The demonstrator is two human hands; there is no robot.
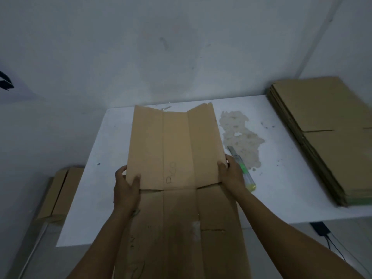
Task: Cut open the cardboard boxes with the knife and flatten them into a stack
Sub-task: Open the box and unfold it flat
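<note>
left grip (126,188) pinching the left edge of the cut-open box (177,146), thumb on the top face, fingers curled behind. right grip (231,174) wrapped round the right edge at the same level, holding it too. bare forearms reaching in from below.

held box opened out into one brown sheet, three long panels with two lengthwise creases. far half lifted and tilted up from a crosswise fold between the two grips, outer panels bent slightly inward at the far end, far edge ragged. near half lying flatter, running toward the person and past the near edge of the white surface (90,188). pale strip of tape (196,230) on the near half, faint pen marks on the middle panel.

knife (244,169) flat on the surface just right of the right grip, partly hidden behind it, green and yellow handle nearer, blade end pointing away. cannot tell whether touching the hand. rough beige patch (239,133) on the surface beyond the knife. well to the right, stack of flattened boxes (322,127) at the far right corner. lower left, beside the surface and lower down, closed box (60,194). dark cable (332,246) hanging under the right side.
</note>
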